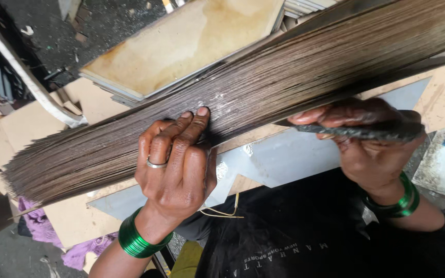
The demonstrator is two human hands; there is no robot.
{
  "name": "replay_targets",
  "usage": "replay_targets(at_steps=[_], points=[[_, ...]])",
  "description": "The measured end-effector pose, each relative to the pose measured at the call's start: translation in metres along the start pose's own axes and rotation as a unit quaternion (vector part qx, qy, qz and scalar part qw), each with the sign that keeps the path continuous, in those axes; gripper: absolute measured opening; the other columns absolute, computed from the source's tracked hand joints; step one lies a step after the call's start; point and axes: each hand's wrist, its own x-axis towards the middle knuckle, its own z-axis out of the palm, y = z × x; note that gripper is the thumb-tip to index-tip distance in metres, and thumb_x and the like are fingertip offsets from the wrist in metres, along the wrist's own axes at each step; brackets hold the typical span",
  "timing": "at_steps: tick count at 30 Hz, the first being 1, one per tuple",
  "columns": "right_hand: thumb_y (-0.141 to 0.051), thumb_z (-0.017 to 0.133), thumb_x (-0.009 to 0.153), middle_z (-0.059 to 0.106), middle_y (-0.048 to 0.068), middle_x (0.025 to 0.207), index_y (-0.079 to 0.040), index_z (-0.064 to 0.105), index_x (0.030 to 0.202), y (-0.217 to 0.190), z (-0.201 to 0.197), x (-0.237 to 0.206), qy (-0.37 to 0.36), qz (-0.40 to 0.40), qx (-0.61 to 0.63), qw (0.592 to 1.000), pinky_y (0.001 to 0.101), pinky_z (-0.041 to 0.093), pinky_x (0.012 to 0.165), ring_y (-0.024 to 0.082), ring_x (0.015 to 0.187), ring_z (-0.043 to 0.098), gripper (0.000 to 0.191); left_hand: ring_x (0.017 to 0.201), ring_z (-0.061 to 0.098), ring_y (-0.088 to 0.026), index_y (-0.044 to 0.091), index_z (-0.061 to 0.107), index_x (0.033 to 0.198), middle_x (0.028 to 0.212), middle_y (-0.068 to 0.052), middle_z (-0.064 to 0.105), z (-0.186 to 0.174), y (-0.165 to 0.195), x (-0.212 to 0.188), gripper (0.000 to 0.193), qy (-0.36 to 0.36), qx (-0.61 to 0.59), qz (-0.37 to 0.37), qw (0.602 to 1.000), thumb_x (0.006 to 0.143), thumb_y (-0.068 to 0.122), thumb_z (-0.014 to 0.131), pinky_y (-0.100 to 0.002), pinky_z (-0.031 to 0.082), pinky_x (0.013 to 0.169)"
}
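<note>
Pressing left hand [173,164], fingers curled and fingertips against the edge of a thick stack of thin dark sheets [263,87]. Gripping a dark rough rod [361,131] in closed right hand [366,149], just under the stack. Running long axis from lower left, beyond left hand, to upper right above right hand; both hands touching or nearly so.

Counts around the bundle of thin strips

Two hands are showing: left hand [173,164] and right hand [366,141]. One big bundle of dark strips [263,87] is lying across; one silver ring [156,164] is sitting on a finger, and green bangle stacks are circling two wrists.
</note>
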Motion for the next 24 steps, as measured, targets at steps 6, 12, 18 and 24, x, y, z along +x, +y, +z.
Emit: replay_targets(at_steps=[6, 12, 18, 24], points=[[-0.017, 0.068, 0.099, 0.073, 0.014, 0.105, -0.004, 0.065, 0.100, -0.021, -0.003, 0.026, -0.172, -0.112, -0.024, 0.978, 0.0413, 0.063, 0.085, 0.029, 0.098, 0.077, 0.013, 0.106, 0.069, -0.032, -0.005, 0.060, 0.086, 0.113, -0.019, 0.073, 0.000, -0.002, 0.002, 0.017, 0.003, -0.007, 0.003, 1.000, 0.098, -0.001, 0.071, -0.047, 0.056, 0.087], [-0.005, 0.064, 0.090, 0.076, 0.012, 0.104, -0.002, 0.071, 0.102, -0.006, -0.014, 0.007, -0.205, 0.004, -0.043, 0.978, 0.0354, 0.063, 0.085, 0.026, 0.097, 0.078, 0.015, 0.106, 0.069, -0.034, -0.004, 0.059, 0.083, 0.114, -0.021, 0.073, 0.000, -0.004, 0.006, 0.017, -0.006, -0.004, 0.006, 1.000, 0.096, -0.005, 0.069, -0.048, 0.057, 0.086], [-0.002, 0.060, 0.099, 0.073, 0.018, 0.098, 0.000, 0.060, 0.111, 0.032, -0.015, -0.025, 0.017, -0.025, -0.171, 0.985, 0.0344, 0.063, 0.076, 0.020, 0.089, 0.076, 0.012, 0.104, 0.069, -0.034, -0.004, 0.057, 0.079, 0.112, -0.023, 0.073, -0.002, -0.005, 0.008, 0.020, -0.026, -0.010, 0.006, 1.000, 0.095, -0.005, 0.068, -0.048, 0.058, 0.085], [-0.007, 0.055, 0.097, 0.074, 0.020, 0.114, 0.003, 0.066, 0.111, -0.002, -0.017, 0.004, -0.160, 0.103, 0.099, 0.977, 0.0357, 0.065, 0.080, 0.020, 0.086, 0.077, 0.020, 0.106, 0.069, -0.034, -0.004, 0.056, 0.079, 0.114, -0.023, 0.073, -0.002, -0.005, 0.006, 0.022, -0.029, -0.008, 0.008, 1.000, 0.098, -0.003, 0.067, -0.049, 0.058, 0.087]])
